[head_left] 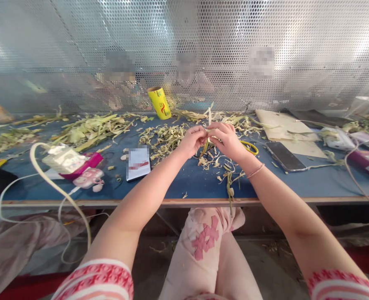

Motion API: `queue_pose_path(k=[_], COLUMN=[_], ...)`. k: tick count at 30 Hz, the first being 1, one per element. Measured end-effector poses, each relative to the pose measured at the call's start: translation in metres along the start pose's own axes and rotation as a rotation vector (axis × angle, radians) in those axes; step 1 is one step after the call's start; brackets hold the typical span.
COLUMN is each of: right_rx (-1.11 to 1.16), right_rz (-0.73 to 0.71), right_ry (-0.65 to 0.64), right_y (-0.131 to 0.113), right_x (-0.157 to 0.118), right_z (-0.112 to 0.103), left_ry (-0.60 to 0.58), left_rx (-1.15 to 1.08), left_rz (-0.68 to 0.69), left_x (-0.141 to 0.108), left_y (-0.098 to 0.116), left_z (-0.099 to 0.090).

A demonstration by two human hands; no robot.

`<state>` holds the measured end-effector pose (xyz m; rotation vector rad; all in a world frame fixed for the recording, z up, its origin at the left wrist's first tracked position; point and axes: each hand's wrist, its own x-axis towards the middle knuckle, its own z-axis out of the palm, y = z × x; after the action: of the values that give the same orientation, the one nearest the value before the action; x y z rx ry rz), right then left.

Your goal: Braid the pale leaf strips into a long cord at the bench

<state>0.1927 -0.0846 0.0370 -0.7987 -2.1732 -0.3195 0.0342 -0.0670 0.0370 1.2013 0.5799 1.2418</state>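
My left hand [193,141] and my right hand [225,138] meet above the blue table, fingertips closed together. Pinched between them is a pale plant strip [210,116], its narrow end pointing up; the fingers hide most of it. Short curled plant pieces [172,137] lie in a heap to the left of my left hand and beneath both hands. A yellow loop [250,148], perhaps a handle, shows beside my right wrist. Below the hands, a longer dry green stalk [230,183] hangs over the table's front edge.
Behind stand a perforated metal panel [184,33] and a leaning yellow tube [160,103]. Plant piles [93,129] lie left. A phone [137,163] with its screen lit is near my left forearm; a dark phone [286,157] and cardboard [284,125] lie right. Cables [62,191] loop at left.
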Motion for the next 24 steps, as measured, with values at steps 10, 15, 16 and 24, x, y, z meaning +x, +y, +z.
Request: queue_pose_path(k=[10,15,16,24], right_rx=[0.148,0.432,0.497,0.722], right_rz=[0.088,0.358,0.415,0.587], right_ry=[0.095,0.198,0.209,0.222], right_y=[-0.0001,-0.0058,-0.0071,-0.0042], right_x=[0.0031,0.0045,0.0046,0.0075], right_z=[0.0051,0.0044,0.0042,0.0070], left_ry=[0.036,0.045,0.053,0.089], left_rx=[-0.028,0.058,0.100,0.565], left_rz=[0.016,0.073,0.100,0.368], left_x=[0.0005,0.0006,0.0000,-0.0090], left_y=[-0.0007,-0.0028,-0.0030,-0.0002], left_z=[0.0008,0.0020,0.0020,0.0054])
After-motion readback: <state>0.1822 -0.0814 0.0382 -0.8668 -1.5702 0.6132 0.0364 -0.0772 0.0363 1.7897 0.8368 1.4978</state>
